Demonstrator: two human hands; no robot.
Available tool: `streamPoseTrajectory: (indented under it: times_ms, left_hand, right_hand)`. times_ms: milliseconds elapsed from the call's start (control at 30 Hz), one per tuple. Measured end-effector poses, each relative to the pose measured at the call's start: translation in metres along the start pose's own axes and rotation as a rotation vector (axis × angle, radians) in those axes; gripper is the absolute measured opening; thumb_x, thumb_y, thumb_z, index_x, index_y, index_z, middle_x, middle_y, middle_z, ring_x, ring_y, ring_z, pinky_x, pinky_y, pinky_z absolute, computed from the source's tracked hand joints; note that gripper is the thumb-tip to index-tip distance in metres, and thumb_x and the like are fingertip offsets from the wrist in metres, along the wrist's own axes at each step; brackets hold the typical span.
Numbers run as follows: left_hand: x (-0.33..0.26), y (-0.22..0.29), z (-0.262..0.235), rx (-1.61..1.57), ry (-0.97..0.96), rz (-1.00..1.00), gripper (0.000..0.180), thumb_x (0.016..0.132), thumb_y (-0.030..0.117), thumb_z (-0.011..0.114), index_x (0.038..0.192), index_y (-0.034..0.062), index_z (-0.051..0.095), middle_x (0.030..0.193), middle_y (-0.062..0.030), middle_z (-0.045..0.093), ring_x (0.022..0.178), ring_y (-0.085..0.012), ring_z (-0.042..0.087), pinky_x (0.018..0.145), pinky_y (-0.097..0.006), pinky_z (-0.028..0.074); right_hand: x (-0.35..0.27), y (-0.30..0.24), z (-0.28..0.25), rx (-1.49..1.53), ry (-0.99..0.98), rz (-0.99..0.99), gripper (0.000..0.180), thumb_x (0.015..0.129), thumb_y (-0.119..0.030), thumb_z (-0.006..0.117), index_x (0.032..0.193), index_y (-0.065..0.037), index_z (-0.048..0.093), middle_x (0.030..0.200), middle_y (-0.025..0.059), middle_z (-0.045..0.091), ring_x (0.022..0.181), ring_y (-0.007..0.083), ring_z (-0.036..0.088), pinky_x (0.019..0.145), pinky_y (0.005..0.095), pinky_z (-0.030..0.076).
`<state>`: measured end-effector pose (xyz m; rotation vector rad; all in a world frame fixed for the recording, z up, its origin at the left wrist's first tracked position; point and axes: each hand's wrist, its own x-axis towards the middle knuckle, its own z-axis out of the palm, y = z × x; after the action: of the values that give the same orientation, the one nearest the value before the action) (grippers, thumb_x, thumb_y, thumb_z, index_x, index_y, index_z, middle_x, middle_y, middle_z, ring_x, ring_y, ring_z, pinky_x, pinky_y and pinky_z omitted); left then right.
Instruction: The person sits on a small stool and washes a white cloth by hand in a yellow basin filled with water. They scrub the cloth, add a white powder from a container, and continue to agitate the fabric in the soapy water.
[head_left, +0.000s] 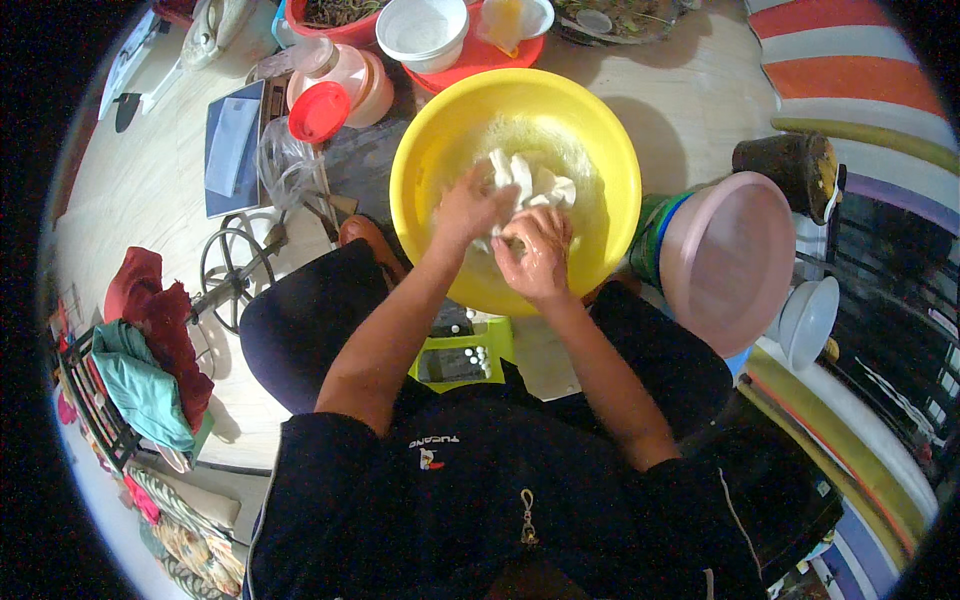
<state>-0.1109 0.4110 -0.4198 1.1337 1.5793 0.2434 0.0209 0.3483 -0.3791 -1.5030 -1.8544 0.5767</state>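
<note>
A wide yellow basin (415,215) stands in front of me, near my knees. Inside it lies a bunched, soft white piece (545,188) that looks like wet cloth, with shallow cloudy liquid around it. My right hand (535,260) looks wet; its fingers are curled in and closed on the near edge of the white cloth. At the cloth's left side is my left hand (475,208), smeared by motion. Its fingers reach toward the folds, and I cannot make out whether they grip.
Right of the basin lean a pink tub (745,262) and a white bowl (808,322). A dark pot (785,170) stands behind them. White bowls (425,35) and a red-lidded jar (320,110) are at the back. A green stool (505,345) sits between my legs, and clothes (150,380) hang at left.
</note>
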Motion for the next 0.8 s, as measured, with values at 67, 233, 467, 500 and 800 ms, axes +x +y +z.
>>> streamPoseTrajectory:
  times_ms: [67, 233, 467, 500, 800]
  left_hand:
    - [-0.023, -0.009, 0.008, 0.309, 0.112, 0.082, 0.067, 0.069, 0.045, 0.061, 0.123, 0.0093, 0.045, 0.121, -0.012, 0.048, 0.115, -0.0346, 0.04, 0.093, -0.055, 0.029]
    - [-0.032, -0.022, 0.046, 0.665, 0.37, 0.374, 0.038, 0.081, 0.03, 0.047, 0.114, 0.0104, 0.047, 0.113, -0.0099, 0.049, 0.11, -0.0279, 0.042, 0.085, -0.06, 0.031]
    - [0.014, -0.024, 0.05, 0.727, 0.137, 0.327, 0.026, 0.088, 0.026, 0.037, 0.105, 0.0087, 0.047, 0.09, -0.0149, 0.061, 0.086, -0.0336, 0.059, 0.071, -0.048, 0.046]
    - [0.016, -0.014, 0.046, 0.734, 0.105, 0.279, 0.026, 0.088, 0.026, 0.037, 0.104, 0.0081, 0.047, 0.089, -0.0162, 0.061, 0.084, -0.0347, 0.059, 0.069, -0.047, 0.047]
    - [0.068, -0.017, 0.041, 0.342, -0.055, 0.313, 0.038, 0.082, 0.025, 0.039, 0.11, 0.003, 0.053, 0.096, -0.0215, 0.06, 0.087, -0.0399, 0.058, 0.08, -0.046, 0.045]
  right_hand:
    - [-0.009, -0.006, 0.002, 0.2, 0.132, 0.072, 0.015, 0.071, -0.015, 0.066, 0.079, -0.007, 0.055, 0.098, 0.011, 0.051, 0.094, 0.031, 0.047, 0.085, 0.0421, 0.034]
    - [-0.004, 0.008, 0.027, -0.3, 0.034, 0.304, 0.04, 0.084, -0.031, 0.049, 0.12, -0.015, 0.052, 0.126, 0.0154, 0.043, 0.115, 0.037, 0.038, 0.096, 0.0471, 0.028]
    - [0.006, 0.067, 0.063, -0.266, -0.006, 0.462, 0.038, 0.087, -0.034, 0.042, 0.113, -0.01, 0.055, 0.117, 0.0175, 0.051, 0.107, 0.0361, 0.045, 0.09, 0.0436, 0.035]
    - [0.012, 0.069, 0.062, -0.169, 0.019, 0.48, 0.037, 0.086, -0.036, 0.043, 0.109, -0.009, 0.058, 0.113, 0.0175, 0.053, 0.102, 0.0346, 0.048, 0.087, 0.0416, 0.037]
    - [0.043, 0.143, 0.102, -0.518, -0.178, 0.626, 0.036, 0.083, -0.036, 0.046, 0.089, -0.005, 0.063, 0.088, 0.0188, 0.062, 0.079, 0.0373, 0.059, 0.07, 0.0465, 0.046]
